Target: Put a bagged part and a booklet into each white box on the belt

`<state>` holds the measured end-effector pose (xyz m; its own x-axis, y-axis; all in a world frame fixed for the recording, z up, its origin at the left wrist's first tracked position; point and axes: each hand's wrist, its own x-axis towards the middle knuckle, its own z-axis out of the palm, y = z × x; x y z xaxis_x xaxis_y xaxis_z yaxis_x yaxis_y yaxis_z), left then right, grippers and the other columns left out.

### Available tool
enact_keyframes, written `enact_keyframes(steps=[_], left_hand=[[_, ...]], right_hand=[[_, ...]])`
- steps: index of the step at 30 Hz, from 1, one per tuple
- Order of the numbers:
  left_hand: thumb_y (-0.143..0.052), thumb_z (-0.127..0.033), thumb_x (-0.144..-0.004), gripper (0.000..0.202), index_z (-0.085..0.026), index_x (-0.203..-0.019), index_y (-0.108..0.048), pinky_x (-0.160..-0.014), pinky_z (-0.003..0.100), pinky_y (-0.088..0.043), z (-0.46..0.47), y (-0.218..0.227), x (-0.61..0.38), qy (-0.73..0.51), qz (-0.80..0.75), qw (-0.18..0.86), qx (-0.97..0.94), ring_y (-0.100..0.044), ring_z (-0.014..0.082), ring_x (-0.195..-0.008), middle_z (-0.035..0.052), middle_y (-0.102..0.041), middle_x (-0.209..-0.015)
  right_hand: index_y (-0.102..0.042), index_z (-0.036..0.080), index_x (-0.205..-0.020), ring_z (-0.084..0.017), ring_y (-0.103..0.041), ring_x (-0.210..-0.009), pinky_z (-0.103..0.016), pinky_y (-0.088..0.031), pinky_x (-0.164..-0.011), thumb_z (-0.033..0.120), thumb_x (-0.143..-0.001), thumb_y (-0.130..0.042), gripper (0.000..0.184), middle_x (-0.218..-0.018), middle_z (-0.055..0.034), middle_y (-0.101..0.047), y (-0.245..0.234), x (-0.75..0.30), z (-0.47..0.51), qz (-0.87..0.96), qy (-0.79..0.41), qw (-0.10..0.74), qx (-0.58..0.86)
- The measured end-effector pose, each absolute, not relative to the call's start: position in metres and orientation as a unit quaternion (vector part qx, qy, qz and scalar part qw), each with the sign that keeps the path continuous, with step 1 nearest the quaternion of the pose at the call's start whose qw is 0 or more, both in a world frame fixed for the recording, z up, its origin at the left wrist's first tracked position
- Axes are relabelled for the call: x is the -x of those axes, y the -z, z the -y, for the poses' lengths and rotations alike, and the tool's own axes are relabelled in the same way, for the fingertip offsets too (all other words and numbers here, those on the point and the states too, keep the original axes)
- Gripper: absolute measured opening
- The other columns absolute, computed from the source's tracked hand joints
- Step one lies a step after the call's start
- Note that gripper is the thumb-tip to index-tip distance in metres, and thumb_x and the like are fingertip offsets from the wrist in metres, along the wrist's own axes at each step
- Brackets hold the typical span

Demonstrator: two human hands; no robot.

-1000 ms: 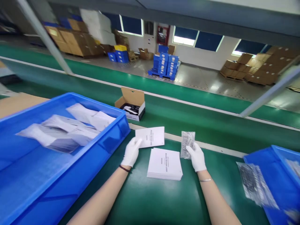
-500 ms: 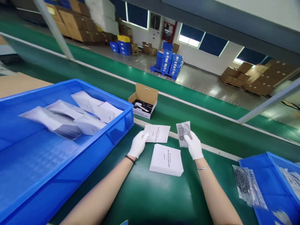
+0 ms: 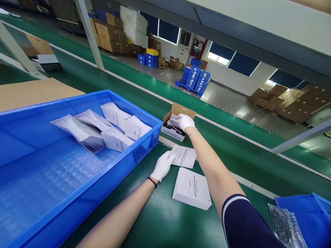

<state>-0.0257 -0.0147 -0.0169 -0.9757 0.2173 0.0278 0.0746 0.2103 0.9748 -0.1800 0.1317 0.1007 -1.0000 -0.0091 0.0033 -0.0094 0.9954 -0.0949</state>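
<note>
White gloves cover both hands. My left hand (image 3: 163, 166) pinches the left edge of a white printed booklet (image 3: 184, 156), held just behind a stack of like booklets (image 3: 192, 188) on the green bench. With arm stretched forward, my right hand (image 3: 186, 121) is at an open carton (image 3: 172, 133), its fingers on a clear bubble-wrap packet (image 3: 174, 120). That packet lies at the carton's opening, over dark contents that are partly hidden. The carton's brown lid stands up behind the hand.
A large blue bin (image 3: 134, 163) with bundles of booklets (image 3: 85, 132) fills the left. At right are a smaller blue bin (image 3: 297, 213) and more bubble-wrap packets (image 3: 284, 224). A green conveyor (image 3: 232, 144) runs behind the bench; a slanted post (image 3: 305, 136) rises at right.
My right hand has carried the bubble-wrap packet left and forward, from beside the booklets into the open carton. My left hand still holds the booklet. The view has shifted.
</note>
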Motion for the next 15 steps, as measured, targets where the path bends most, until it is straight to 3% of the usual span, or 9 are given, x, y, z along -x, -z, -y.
enact_keyframes(steps=[5,8,12,15], left_hand=[[-0.049,-0.032,-0.082,0.026,-0.017,-0.094,-0.065,-0.085,0.033,-0.048,0.014,0.016,0.026,-0.634,-0.765,0.061,-0.094,-0.062,0.0251,-0.092,0.0077,-0.069,-0.096],[-0.048,-0.034,-0.083,0.028,-0.016,-0.097,-0.065,-0.089,0.035,-0.047,0.013,0.022,0.028,-0.634,-0.764,0.059,-0.103,-0.062,0.0257,-0.096,0.0087,-0.068,-0.100],[-0.049,-0.036,-0.084,0.032,-0.016,-0.104,-0.064,-0.095,0.038,-0.045,0.011,0.032,0.030,-0.636,-0.763,0.057,-0.101,-0.061,0.0265,-0.102,0.0095,-0.068,-0.108],[-0.049,-0.032,-0.084,0.035,-0.016,-0.111,-0.063,-0.102,0.038,-0.043,0.012,0.033,0.031,-0.653,-0.750,0.047,-0.094,-0.059,0.0261,-0.111,0.0094,-0.066,-0.116]], right_hand=[[-0.064,0.010,-0.119,-0.029,-0.055,-0.109,-0.044,-0.043,-0.093,0.023,-0.093,-0.048,0.033,-0.119,-0.0184,-0.059,-0.072,0.191,-0.142,0.999,-0.023,-0.029,0.018],[-0.063,0.009,-0.123,-0.033,-0.050,-0.117,-0.047,-0.040,-0.097,0.026,-0.094,-0.046,0.038,-0.127,-0.0223,-0.053,-0.061,0.186,-0.150,1.000,-0.016,-0.013,0.018],[-0.060,0.023,-0.130,-0.027,-0.057,-0.110,-0.036,-0.045,-0.093,0.036,-0.092,-0.053,0.041,-0.126,-0.0099,-0.059,-0.054,0.180,-0.159,0.998,-0.048,-0.039,-0.026],[-0.061,0.024,-0.130,-0.026,-0.060,-0.106,-0.032,-0.046,-0.091,0.029,-0.089,-0.056,0.041,-0.121,-0.0067,-0.063,-0.059,0.169,-0.165,0.996,-0.057,-0.058,-0.037]])
